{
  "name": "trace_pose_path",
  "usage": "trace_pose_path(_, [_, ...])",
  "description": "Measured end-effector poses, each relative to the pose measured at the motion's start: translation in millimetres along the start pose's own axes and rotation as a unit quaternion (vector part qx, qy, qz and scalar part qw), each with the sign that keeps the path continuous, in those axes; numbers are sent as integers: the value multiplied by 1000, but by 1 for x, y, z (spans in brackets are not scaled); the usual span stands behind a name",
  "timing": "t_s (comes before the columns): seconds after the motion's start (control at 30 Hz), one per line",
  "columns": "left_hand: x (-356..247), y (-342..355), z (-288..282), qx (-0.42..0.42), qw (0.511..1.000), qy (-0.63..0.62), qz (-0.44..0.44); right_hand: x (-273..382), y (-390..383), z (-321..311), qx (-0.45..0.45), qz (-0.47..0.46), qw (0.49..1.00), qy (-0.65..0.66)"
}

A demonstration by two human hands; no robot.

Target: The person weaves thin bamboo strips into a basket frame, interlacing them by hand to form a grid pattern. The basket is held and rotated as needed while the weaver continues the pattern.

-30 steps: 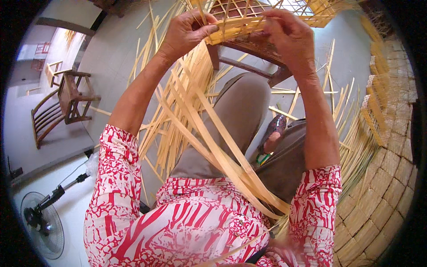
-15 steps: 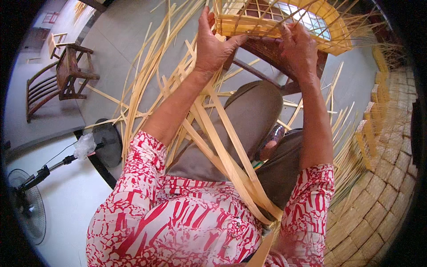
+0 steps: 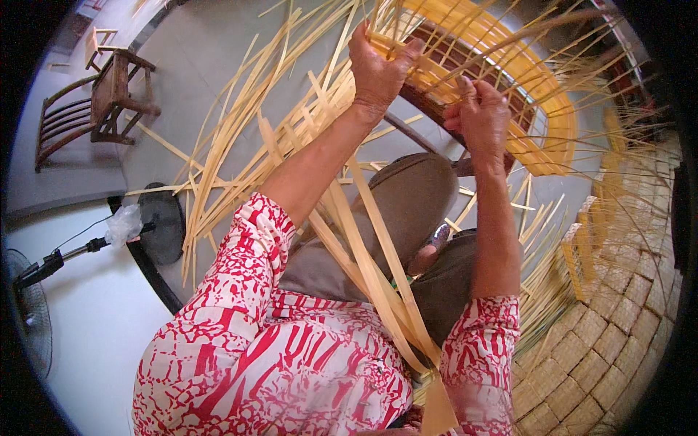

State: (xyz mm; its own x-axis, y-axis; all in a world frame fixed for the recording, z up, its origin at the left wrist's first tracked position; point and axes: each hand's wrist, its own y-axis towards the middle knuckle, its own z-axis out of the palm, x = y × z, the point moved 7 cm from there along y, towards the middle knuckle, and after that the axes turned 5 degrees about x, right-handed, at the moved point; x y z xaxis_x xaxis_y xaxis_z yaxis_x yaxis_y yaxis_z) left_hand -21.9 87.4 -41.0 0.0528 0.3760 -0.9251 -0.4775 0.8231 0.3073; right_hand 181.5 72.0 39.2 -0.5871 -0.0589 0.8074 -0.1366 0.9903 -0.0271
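A partly woven yellow bamboo basket (image 3: 556,142) with many long protruding ribs rests over a dark wooden seat (image 3: 418,103) at the top. My left hand (image 3: 379,73) grips the near band at its left end, thumb on top. Farther right, my right hand (image 3: 481,116) has its fingers curled and pinched on the same band among the ribs; its fingertips are partly hidden. Long pale bamboo strips (image 3: 367,218) lie across my lap, below both hands, and more loose strips (image 3: 240,152) are spread on the grey floor beside my knee.
A dark wooden chair (image 3: 109,102) stands at left, a smaller stool (image 3: 98,47) behind it. A pedestal fan (image 3: 29,305) with a plastic bag (image 3: 123,225) on its pole is at lower left. Stacked woven pieces (image 3: 618,320) and yellow lattice pieces (image 3: 578,254) line the right side.
The basket has turned, its right end swinging down and more ribs showing. My left hand has moved right; my right hand has moved a little lower. The view has shifted.
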Motion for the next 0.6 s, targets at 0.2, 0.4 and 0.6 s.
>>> trace_pose_path(0.2, [2, 12, -11, 3, 997, 75, -13, -13, 12, 8, -9, -83, 996, -32])
trace_pose_path(0.4, [-21, -30, -57, 110, 972, 197, -61, -8, -19, -3, 11, -169, 964, -206])
trace_pose_path(0.6, [-118, -122, -59, 441, 885, 58, -139, -25, -99, -26, 156, -75, 982, 81])
